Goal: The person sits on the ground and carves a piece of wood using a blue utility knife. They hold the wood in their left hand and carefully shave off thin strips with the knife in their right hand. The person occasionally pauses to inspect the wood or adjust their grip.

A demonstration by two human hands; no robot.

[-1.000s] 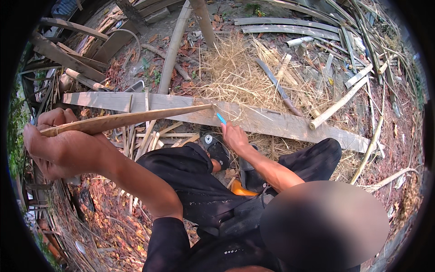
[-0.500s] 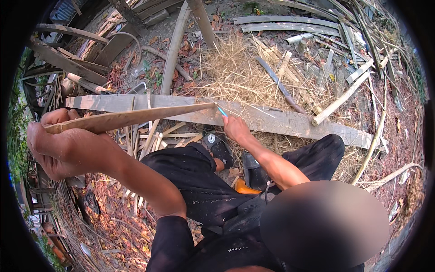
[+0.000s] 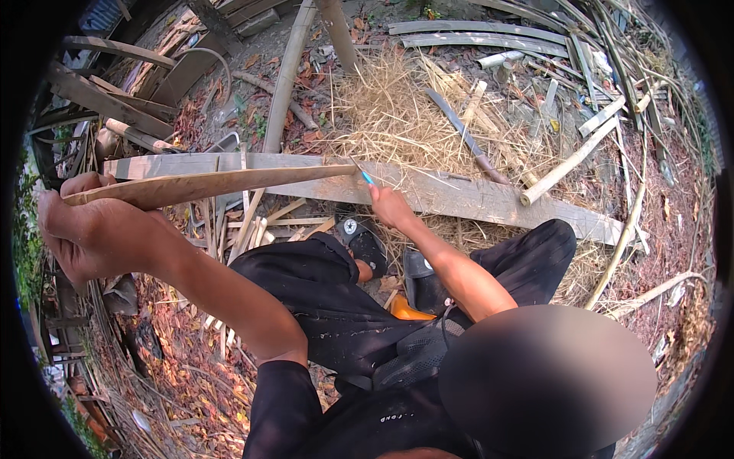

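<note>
In my left hand (image 3: 103, 229) is the near end of a long, flat brown wooden slat (image 3: 237, 180), fingers closed round it. It reaches rightward and narrows in the view to its far end, over a grey plank (image 3: 459, 196). My right hand (image 3: 393, 208), also closed, grips a slim tool with a light-blue handle (image 3: 368, 177). A thin pointed tip sticks out of it beside the slat's far end; whether it touches the wood I cannot tell. The exact kind of tool is too small to make out.
Across the plank's far edge lies a machete (image 3: 453, 115) with a dark handle, amid straw-like shavings (image 3: 375, 107). Round poles (image 3: 569, 164) and long strips (image 3: 478, 28) lie to the right and back. An orange object (image 3: 409, 309) sits between my legs.
The whole view has shifted slightly. My left hand has moved a little up and left with its end of the slat. The tool's thin tip now shows past the slat's far end.
</note>
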